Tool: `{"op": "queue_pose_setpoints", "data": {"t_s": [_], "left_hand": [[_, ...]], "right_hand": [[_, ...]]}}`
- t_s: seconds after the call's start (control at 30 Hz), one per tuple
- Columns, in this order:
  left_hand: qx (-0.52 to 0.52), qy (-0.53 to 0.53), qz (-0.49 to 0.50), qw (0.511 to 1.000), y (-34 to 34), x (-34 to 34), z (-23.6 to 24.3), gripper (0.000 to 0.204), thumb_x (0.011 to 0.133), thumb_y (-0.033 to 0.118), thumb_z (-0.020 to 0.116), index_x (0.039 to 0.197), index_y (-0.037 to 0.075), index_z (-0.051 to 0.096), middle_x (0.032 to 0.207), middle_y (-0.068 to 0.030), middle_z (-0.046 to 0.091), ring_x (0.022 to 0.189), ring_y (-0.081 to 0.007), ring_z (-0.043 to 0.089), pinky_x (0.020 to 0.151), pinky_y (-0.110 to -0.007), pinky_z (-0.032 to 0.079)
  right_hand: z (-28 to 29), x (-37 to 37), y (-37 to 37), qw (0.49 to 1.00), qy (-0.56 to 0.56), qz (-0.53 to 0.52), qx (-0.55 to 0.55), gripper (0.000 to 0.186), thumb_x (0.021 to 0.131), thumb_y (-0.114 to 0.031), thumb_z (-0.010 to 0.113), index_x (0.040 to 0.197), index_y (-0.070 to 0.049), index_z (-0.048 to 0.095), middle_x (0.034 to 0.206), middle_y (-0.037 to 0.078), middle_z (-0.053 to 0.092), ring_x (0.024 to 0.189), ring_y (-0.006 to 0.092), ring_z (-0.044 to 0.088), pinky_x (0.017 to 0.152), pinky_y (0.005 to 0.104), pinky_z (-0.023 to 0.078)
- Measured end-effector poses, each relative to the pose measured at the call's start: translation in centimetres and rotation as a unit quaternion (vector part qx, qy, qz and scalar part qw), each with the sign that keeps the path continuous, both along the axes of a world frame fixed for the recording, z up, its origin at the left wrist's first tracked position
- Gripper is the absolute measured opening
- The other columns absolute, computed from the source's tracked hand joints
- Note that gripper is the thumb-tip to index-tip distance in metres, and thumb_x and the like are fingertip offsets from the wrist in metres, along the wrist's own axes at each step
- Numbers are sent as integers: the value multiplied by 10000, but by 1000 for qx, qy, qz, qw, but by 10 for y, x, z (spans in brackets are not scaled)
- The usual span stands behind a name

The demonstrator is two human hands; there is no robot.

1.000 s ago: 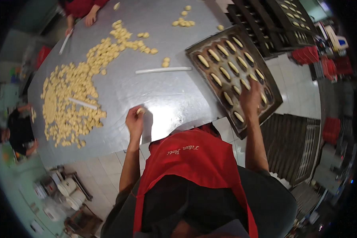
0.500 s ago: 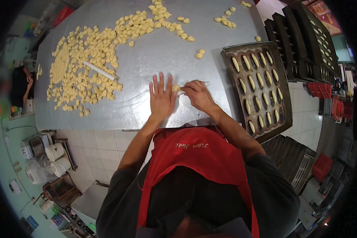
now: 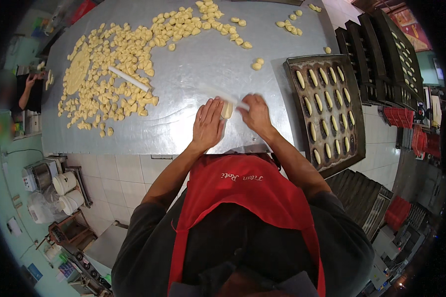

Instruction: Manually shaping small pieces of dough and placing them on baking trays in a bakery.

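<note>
My right hand (image 3: 255, 115) is closed round one end of a white rolling pin (image 3: 218, 93), which is smeared by motion and slants out to the left above the table. Just below the pin, a small flattened oval of pale dough (image 3: 227, 110) lies on the metal. My left hand (image 3: 208, 124) rests flat beside that oval, fingers stretched out and close together, its fingertips at the dough's left edge. Many dough balls (image 3: 176, 24) spread over the table's left and far parts. A second white stick (image 3: 129, 79) lies across them, near a large dough slab (image 3: 79, 72).
A dark baking tray (image 3: 360, 143) with rows of finger-shaped dough pieces stands at the table's right side. Further right are more stacked trays (image 3: 364, 54) and a red crate (image 3: 399, 117). Another person's arm (image 3: 27, 91) shows at the far left of the metal table (image 3: 178, 74).
The rolling pin has swung up and left in my right hand, off the dough. The dough has gone from a round lump to a longer flat oval. My left hand's fingers have drawn together.
</note>
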State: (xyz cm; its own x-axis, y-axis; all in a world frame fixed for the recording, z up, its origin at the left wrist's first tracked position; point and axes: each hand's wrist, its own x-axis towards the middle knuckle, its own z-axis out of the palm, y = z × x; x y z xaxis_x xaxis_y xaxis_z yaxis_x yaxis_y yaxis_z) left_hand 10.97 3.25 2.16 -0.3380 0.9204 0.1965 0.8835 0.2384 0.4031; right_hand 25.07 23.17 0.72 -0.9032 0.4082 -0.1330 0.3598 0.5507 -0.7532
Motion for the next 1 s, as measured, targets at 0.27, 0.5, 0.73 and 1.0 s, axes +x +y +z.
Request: {"op": "queue_pose_setpoints", "data": {"t_s": [0.27, 0.5, 0.73, 1.0], "left_hand": [[32, -25, -19, 999, -5, 16, -24, 576, 1019, 165, 665, 1517, -103, 555, 1513, -287, 560, 1443, -461, 519, 1230, -513, 445], [25, -133, 25, 990, -13, -12, 4, 447, 1014, 153, 674, 1411, -44, 622, 1401, -253, 618, 1328, -448, 577, 1166, -512, 461], [43, -28, 187, 981, -61, -74, 0, 440, 1002, 152, 664, 1404, -19, 614, 1518, -275, 531, 1379, -458, 520, 1174, -564, 393], [18, -28, 166, 986, -58, -80, -2, 484, 1007, 210, 663, 1438, -1, 599, 1544, -259, 514, 1432, -439, 482, 1197, -571, 355]], "right_hand": [[-10, 2, -35, 951, 131, 79, 267, 554, 888, -65, 664, 1440, -23, 684, 1436, 135, 656, 1304, 331, 601, 1109, 489, 443], [17, -84, -28, 972, -135, 78, 178, 499, 848, -81, 711, 1346, -53, 728, 1392, 147, 674, 1260, 316, 623, 1075, 550, 454], [9, -42, -90, 965, 0, 83, 248, 836, 1034, -454, 672, 1696, -33, 385, 1739, 329, 302, 1619, 517, 271, 1297, 707, 206], [-1, -136, -48, 955, 23, -27, 296, 782, 1012, -429, 727, 1590, 18, 449, 1565, 268, 492, 1442, 468, 465, 1181, 598, 389]]}}
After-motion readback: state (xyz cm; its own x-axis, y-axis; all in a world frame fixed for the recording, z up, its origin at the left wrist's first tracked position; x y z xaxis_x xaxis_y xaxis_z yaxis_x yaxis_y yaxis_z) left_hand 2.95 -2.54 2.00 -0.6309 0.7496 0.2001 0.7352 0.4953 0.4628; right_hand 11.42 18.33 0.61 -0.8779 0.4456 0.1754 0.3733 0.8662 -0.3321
